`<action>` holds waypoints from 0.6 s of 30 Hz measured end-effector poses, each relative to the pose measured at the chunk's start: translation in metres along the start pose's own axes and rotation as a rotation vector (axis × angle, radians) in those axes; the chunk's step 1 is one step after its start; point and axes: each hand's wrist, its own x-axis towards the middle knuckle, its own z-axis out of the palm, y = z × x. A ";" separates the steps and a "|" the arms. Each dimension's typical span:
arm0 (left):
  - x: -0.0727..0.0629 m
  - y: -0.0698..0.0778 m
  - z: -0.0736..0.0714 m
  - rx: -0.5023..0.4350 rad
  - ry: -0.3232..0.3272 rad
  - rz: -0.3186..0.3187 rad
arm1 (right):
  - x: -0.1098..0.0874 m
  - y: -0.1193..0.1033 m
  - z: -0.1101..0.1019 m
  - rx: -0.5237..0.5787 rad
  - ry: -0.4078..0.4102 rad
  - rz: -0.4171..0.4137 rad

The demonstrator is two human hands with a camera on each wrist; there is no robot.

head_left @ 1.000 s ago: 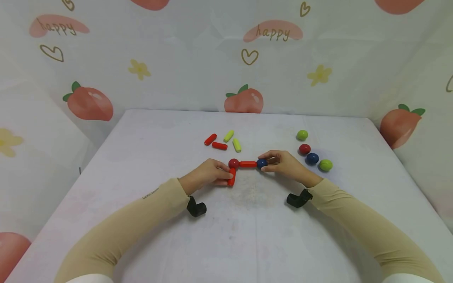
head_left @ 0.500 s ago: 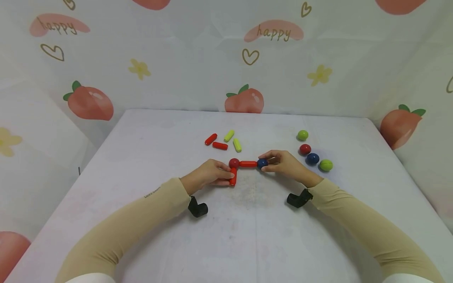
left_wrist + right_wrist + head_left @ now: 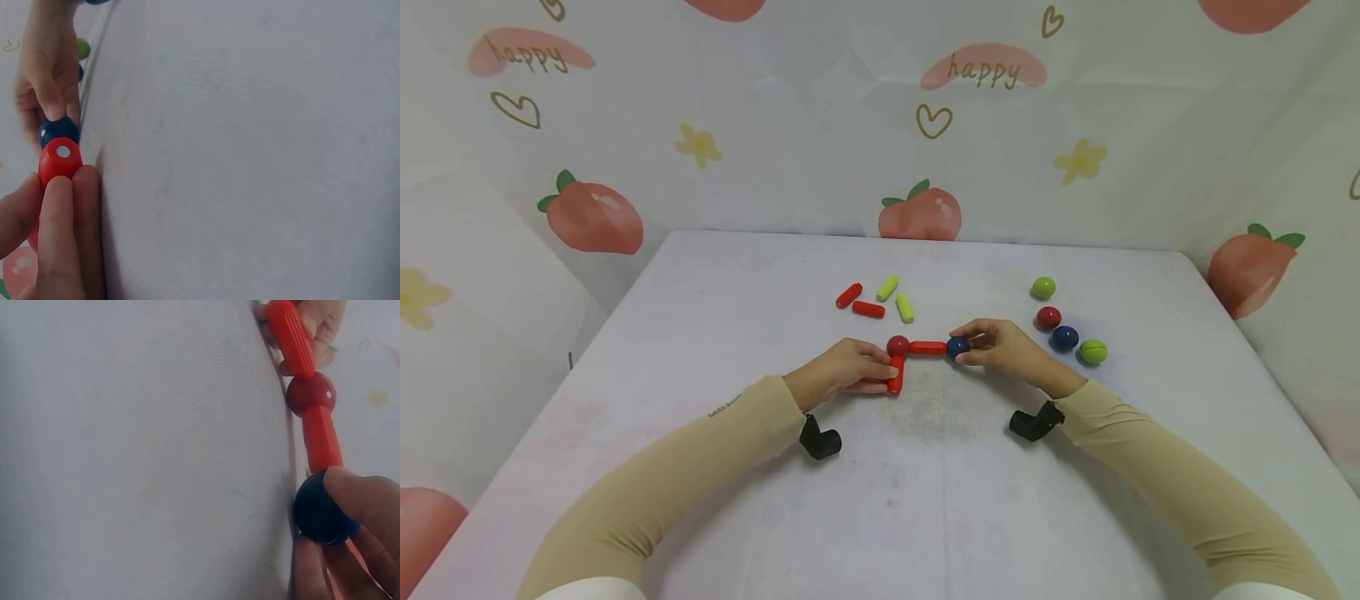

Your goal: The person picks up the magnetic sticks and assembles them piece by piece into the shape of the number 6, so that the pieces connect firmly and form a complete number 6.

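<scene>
Near the middle of the table, two red rods and two balls are joined in an L. My left hand [image 3: 850,367] pinches the near red rod [image 3: 897,377], whose free end with a pale round spot faces the left wrist camera. At the corner sits a red ball [image 3: 311,395]. From it the second red rod [image 3: 928,347] runs right to a blue ball [image 3: 322,509]. My right hand [image 3: 1003,350] grips that blue ball between thumb and fingers. In the right wrist view the pieces meet end to end: rod, red ball, rod, blue ball.
Behind the L lie two loose red rods [image 3: 868,309] and two yellow-green rods [image 3: 905,308]. To the right are two green balls [image 3: 1092,352], a red ball [image 3: 1048,317] and a blue ball [image 3: 1064,337]. A printed cloth wall [image 3: 805,192] rises behind the table.
Both hands keep their holds and the L keeps its shape. The whole head view has drifted very slightly; no piece has been taken up or let go.
</scene>
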 end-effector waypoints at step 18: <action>0.002 -0.003 0.000 -0.020 -0.003 0.008 | 0.001 0.001 0.001 -0.019 0.012 0.012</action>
